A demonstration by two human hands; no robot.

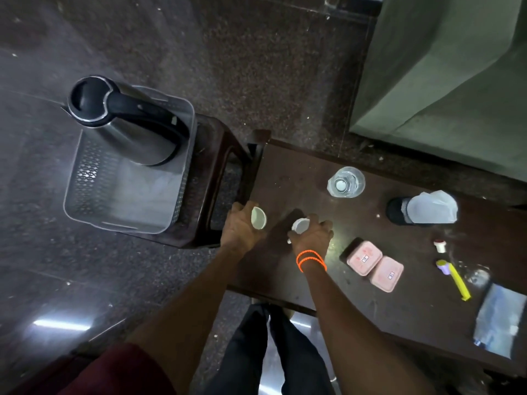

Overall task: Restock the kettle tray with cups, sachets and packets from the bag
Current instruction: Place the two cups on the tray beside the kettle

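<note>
A grey perforated tray [85,178] sits on a dark stool at the left, with a steel kettle [125,124] standing in its far end. My left hand [242,229] is shut on a small white cup [258,218], tilted, just right of the tray and stool. My right hand [312,235], with orange bands at the wrist, grips a second white cup [300,225] low over the dark table [299,172]. No bag is clearly visible; a black container [396,210] with a white plastic wrap stands at the table's right.
On the table are a clear water bottle [346,182], two pink lidded boxes [375,265], a small red-topped cap [440,245], a yellow and purple clip [453,277] and a shiny packet [499,320]. A green cloth [445,81] hangs at the far right. My legs are below.
</note>
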